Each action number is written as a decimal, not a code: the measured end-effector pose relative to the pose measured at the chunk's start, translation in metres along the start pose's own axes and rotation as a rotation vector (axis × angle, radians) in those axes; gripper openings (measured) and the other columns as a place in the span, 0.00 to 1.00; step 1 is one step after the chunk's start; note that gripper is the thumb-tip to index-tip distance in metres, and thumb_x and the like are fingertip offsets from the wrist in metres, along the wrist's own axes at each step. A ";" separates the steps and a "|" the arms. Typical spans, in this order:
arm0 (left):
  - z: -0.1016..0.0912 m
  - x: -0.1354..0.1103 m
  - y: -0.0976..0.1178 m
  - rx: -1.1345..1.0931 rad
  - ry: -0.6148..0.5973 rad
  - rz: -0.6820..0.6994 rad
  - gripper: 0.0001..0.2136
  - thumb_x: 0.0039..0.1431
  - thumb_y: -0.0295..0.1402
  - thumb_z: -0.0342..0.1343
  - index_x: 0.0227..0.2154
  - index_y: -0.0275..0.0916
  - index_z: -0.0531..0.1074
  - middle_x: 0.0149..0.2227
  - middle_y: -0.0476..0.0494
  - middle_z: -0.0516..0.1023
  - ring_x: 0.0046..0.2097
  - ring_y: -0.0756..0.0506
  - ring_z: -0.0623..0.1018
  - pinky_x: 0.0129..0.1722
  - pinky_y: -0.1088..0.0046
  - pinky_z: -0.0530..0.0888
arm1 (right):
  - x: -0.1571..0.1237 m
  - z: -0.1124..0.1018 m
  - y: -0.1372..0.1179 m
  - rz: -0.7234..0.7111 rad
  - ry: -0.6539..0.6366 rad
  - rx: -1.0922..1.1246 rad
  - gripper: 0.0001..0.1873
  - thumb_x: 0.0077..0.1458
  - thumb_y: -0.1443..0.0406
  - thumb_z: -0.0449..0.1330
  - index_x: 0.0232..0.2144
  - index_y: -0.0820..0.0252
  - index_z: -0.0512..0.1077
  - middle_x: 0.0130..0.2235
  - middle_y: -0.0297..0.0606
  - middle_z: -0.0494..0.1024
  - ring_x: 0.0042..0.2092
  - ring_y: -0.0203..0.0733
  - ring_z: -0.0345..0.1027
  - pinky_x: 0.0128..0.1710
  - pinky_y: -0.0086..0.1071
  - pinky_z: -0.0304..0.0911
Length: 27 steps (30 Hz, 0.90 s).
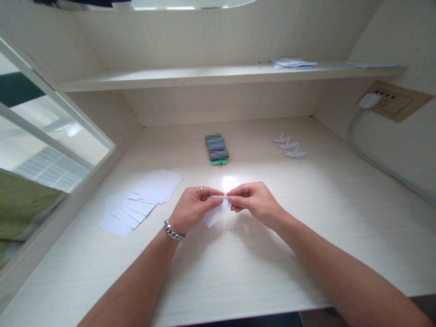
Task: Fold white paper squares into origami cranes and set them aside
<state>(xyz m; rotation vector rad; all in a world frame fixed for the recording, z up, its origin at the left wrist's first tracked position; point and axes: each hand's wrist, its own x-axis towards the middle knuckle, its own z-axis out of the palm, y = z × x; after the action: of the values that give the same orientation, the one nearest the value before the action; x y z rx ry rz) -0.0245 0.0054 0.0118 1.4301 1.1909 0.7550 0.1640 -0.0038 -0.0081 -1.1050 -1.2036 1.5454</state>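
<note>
Between both hands, over the middle of the desk, is a small folded piece of white paper [212,217]. My left hand [193,206], with a ring and a chain bracelet, pinches its upper edge between thumb and fingers. From the right, my right hand [254,202] pinches the same edge close to the left fingertips. The lower part of the paper hangs out beneath the left thumb. Part of the folds is hidden by the fingers. Several white paper sheets [166,184] lie fanned out to the left. At the back right sit three folded paper cranes [295,153].
A phone [218,149] with a blurred screen lies behind the hands. Above runs a shelf [190,77] bearing a paper stack [293,63] and a flatter pile [369,65]. On the right wall, a white plug [369,100] and cable [374,168] hang from a socket [398,102].
</note>
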 end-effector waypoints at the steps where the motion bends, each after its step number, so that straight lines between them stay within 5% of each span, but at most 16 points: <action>1: -0.001 0.000 0.000 -0.001 -0.009 0.003 0.09 0.50 0.35 0.63 0.32 0.36 0.81 0.28 0.44 0.82 0.26 0.50 0.76 0.23 0.78 0.69 | 0.000 0.000 0.000 -0.001 -0.003 -0.001 0.15 0.39 0.58 0.72 0.28 0.64 0.80 0.23 0.36 0.78 0.25 0.35 0.71 0.29 0.32 0.69; 27: 0.004 0.000 0.003 0.051 0.062 -0.069 0.06 0.46 0.33 0.64 0.23 0.35 0.79 0.21 0.47 0.78 0.22 0.52 0.70 0.21 0.78 0.64 | 0.000 0.000 0.003 -0.002 -0.066 -0.165 0.10 0.49 0.61 0.65 0.28 0.65 0.78 0.23 0.36 0.77 0.25 0.35 0.71 0.28 0.30 0.67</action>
<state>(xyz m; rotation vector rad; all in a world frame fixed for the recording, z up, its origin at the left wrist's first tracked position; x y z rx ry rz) -0.0198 0.0040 0.0139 1.4087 1.3090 0.7309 0.1638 -0.0038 -0.0107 -1.1657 -1.3969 1.5119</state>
